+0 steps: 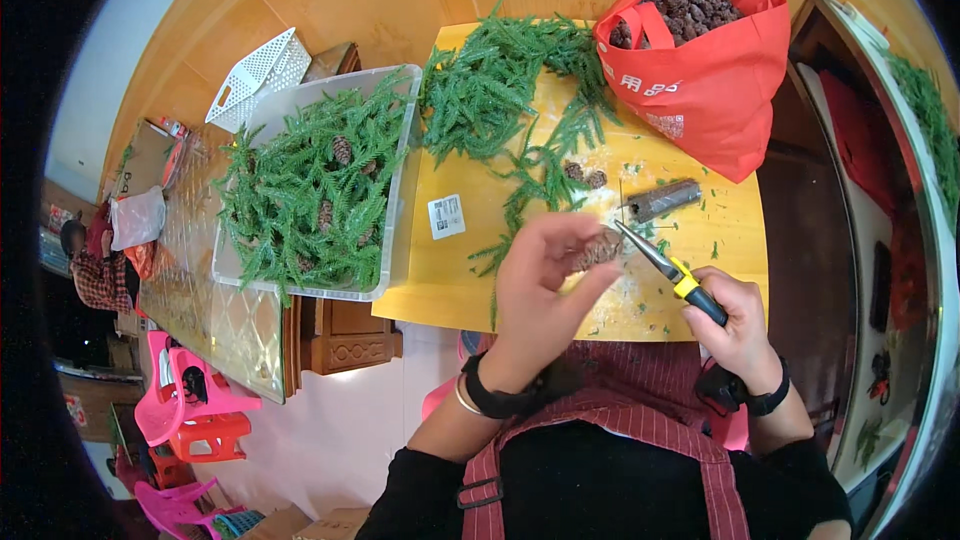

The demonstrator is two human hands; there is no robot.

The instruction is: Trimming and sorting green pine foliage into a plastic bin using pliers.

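At the far left, beyond pink chairs [215, 392], a person in a checked shirt [100, 280] is partly in view. Next comes a white basket [262, 80], tilted behind a clear plastic box [403, 190] heaped with green branches [320, 210], a few brown cones showing among them. Right of the box, on the yellow table [430, 285], lies a white label [446, 217], with more loose greenery [485, 90] spread behind it. The left hand [555, 290] holds a pine cone [597, 250] between thumb and fingers, above the table's front half; the cone's long axis runs roughly crosswise, its right end a little higher (it is blurred, so I cannot tell which end is the tip). Beyond it, two more cones [585, 176] lie side by side. Just right of the held cone are the pliers [650, 258], their long axis slanting from lower right to upper left, the nose pointing up and left, close by the cone; whether the nose grips anything is too small to tell. Behind them a dark roll [668, 200] lies nearly crosswise, its right end slightly farther back. The right hand [735, 315] is wrapped around the pliers' black and yellow handles. Behind, at the table's far right corner, stands a red bag [700, 90] full of cones.
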